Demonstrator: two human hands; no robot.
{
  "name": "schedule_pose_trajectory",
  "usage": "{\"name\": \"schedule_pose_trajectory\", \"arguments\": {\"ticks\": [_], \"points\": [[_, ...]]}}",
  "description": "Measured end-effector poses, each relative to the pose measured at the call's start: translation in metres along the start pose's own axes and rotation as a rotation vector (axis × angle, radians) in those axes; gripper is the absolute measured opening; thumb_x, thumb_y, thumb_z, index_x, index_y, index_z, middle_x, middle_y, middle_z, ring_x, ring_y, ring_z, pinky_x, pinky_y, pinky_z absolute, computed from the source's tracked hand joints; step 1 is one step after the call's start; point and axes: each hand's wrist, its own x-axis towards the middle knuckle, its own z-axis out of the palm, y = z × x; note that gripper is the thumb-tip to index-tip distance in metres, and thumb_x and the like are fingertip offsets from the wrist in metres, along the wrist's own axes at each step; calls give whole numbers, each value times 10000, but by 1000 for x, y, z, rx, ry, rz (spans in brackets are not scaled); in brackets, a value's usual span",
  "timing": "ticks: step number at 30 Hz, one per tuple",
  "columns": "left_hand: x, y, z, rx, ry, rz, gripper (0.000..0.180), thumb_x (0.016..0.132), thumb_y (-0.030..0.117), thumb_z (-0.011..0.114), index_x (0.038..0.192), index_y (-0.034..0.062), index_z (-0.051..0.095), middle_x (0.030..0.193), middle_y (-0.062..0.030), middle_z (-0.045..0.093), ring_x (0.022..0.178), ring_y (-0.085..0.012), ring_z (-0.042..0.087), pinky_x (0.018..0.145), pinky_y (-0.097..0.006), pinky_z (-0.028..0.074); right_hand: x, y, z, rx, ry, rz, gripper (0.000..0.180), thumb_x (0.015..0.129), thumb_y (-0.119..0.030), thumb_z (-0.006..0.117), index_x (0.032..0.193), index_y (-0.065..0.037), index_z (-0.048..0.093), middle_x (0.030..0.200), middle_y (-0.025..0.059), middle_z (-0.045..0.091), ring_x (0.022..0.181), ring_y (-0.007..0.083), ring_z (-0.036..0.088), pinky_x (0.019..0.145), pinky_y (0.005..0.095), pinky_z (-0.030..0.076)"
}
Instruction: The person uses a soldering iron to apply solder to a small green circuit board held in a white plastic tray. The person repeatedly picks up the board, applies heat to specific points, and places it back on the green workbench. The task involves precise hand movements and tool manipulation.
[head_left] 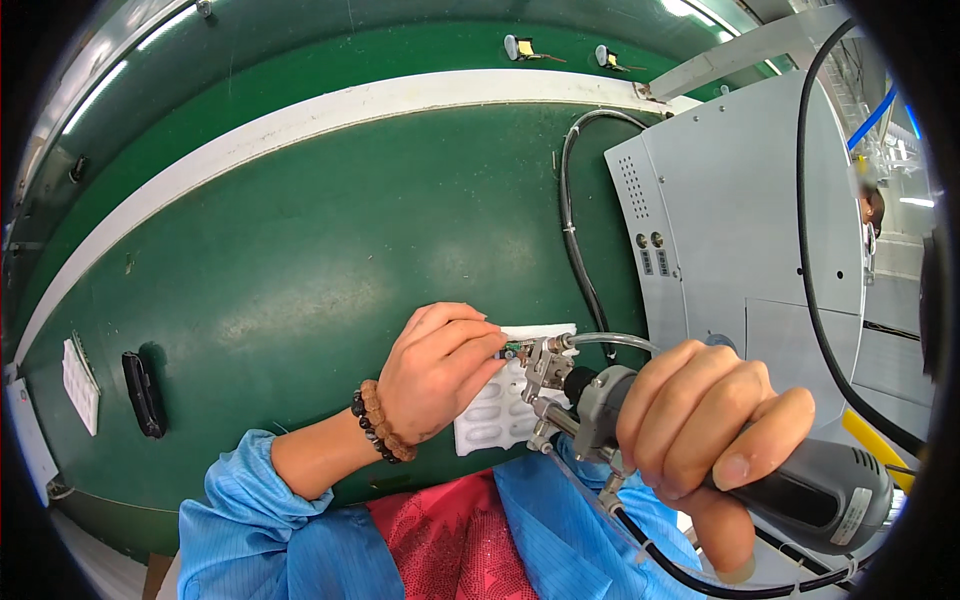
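My right hand (pixel 705 430) is wrapped round a grey and black electric screwdriver (pixel 815 490), with a metal head and hoses attached. The screwdriver's metal head (pixel 545 365) points left, right up against the fingertips of my left hand (pixel 435 365). Thumb and fingers of that hand are pinched on a small part with a bit of green (pixel 512 349), mostly hidden by the fingers and the tool head. Below both hands lies a white tray (pixel 487 422) with rows of oval hollows. Whether the tool tip touches the part cannot be made out.
A large grey metal machine (pixel 745 220) stands at the right, with a black cable (pixel 570 220) beside it. Far left on the green table lie a black case (pixel 144 395) and a white pad (pixel 80 385). Two small parts (pixel 520 48) sit beyond the white ledge (pixel 370 103).
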Motion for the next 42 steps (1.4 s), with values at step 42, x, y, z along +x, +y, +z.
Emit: {"name": "schedule_pose_trajectory", "arguments": {"ticks": [42], "points": [[-3, -5, 4, -7, 31, 25, 303, 729, 16, 823, 1009, -6, 711, 1026, -113, 711, 990, -308, 674, 862, -401, 553, -4, -19, -1, -61, -100, -55, 395, 915, -343, 747, 1051, -65, 502, 741, 48, 563, 540, 164, 567, 473, 289, 493]]}}
